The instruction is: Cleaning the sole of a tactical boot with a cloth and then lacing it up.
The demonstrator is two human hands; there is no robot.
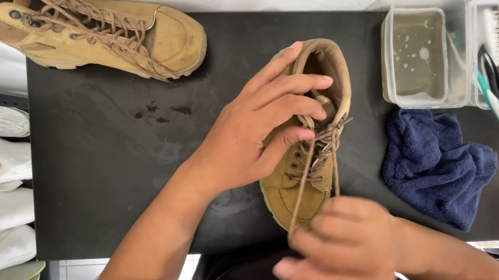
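At centre frame, fingers of my right hand (341, 247) pinch a brown lace (304, 181), drawing it taut from the tan boot (314, 144); my left hand (255, 133) wraps the ankle collar, steadying it on the black mat (103, 153). I judge this as unlacing, and the next pull needs a firm hold on the collar. A second boot (100, 31) lies upper left, a blue cloth (439, 163) at right.

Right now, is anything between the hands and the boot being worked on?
Nothing visible. The left hand already rests on the boot, and the right hand grips its lace. The blue cloth lies off to the side.
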